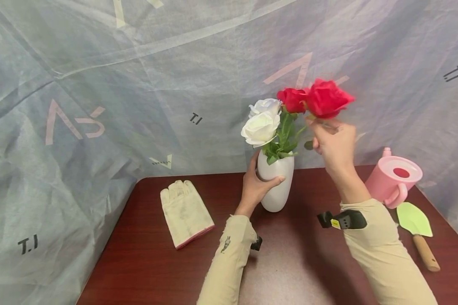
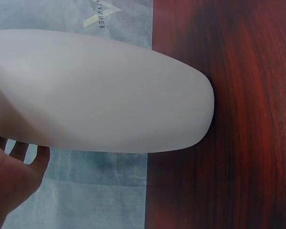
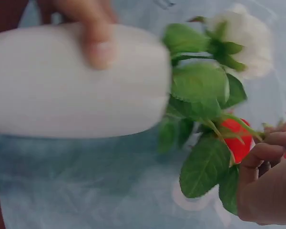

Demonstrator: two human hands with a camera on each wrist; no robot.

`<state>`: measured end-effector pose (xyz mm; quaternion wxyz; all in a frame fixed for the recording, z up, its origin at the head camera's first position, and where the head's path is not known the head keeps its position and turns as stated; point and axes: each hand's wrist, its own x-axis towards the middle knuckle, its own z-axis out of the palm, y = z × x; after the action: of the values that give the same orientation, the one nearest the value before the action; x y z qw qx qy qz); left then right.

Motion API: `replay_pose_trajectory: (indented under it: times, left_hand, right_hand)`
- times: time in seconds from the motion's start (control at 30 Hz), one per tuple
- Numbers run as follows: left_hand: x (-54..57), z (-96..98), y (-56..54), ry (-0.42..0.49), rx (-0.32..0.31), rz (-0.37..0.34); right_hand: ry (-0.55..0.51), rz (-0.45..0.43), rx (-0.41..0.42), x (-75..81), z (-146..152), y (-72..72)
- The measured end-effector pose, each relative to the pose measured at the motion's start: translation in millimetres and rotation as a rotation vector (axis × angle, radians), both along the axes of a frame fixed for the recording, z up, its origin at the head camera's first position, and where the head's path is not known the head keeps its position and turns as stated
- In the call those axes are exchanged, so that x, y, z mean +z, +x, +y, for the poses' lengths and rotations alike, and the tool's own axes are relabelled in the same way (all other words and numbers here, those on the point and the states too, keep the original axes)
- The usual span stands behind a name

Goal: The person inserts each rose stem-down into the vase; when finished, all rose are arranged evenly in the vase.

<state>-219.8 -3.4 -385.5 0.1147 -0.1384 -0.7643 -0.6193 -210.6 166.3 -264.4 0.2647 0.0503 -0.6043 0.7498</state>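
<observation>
A white vase [image 1: 276, 199] stands upright on the table, gripped by my left hand [image 1: 253, 186], with the thumb across its near side. The left wrist view shows its smooth side and base [image 2: 133, 95] close up. Two white roses [image 1: 261, 127] and a red rose [image 1: 291, 101] rise from its mouth among green leaves [image 3: 200, 81]. My right hand [image 1: 337, 144], up and to the right of the mouth, pinches the stem of another red rose [image 1: 328, 99] just below the bloom. That stem [image 3: 243, 126] slants toward the leaves at the vase's mouth.
Off-white work gloves [image 1: 187, 214] lie at the table's left. On the right stand a pink watering can [image 1: 378, 182] and, nearer, a green trowel [image 1: 414, 218] with a wooden handle. A grey printed sheet [image 1: 198, 84] hangs behind the dark red table [image 1: 145, 262].
</observation>
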Motion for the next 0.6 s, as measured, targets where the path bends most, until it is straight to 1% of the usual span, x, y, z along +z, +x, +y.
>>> replay_pose_trajectory:
  times: [0.07,0.1,0.17,0.23,0.3,0.33,0.43,0.5,0.6]
  left_hand:
    - [7.4,-0.6,5.2,0.007,-0.002,0.006]
    - [5.2,-0.3,3.2,0.004,0.001,0.012]
    - [-1.9,0.9,-3.3,-0.004,0.008,0.014]
    - [-10.6,2.2,-9.8,-0.013,0.015,0.011]
    - [-18.6,2.8,-15.5,-0.026,0.016,0.005]
    - [-20.6,2.5,-16.7,-0.033,0.009,0.007]
    - [-23.4,-2.0,-17.5,-0.078,-0.030,0.033]
    - [-22.5,-10.0,-14.3,-0.127,-0.042,0.027]
    - [-21.2,-30.5,-6.6,-0.207,-0.035,0.006]
  right_hand:
    - [0.165,-0.041,-0.031,-5.9,-4,-0.8]
    - [0.245,-0.057,-0.049,-8.5,-6,-1.2]
    - [0.366,-0.075,-0.083,-13.1,-8,-2.3]
    - [0.431,-0.091,-0.093,-16.5,-8,-3.2]
    - [0.455,-0.108,-0.088,-19.0,-8,-3.3]
    - [0.467,-0.112,-0.081,-20.4,-8,-2.5]
    - [0.455,-0.118,-0.056,-25.6,-4,5.3]
    - [0.350,-0.092,-0.047,-30.0,3,14.1]
    - [0.138,-0.024,-0.064,-37.2,18,28.6]
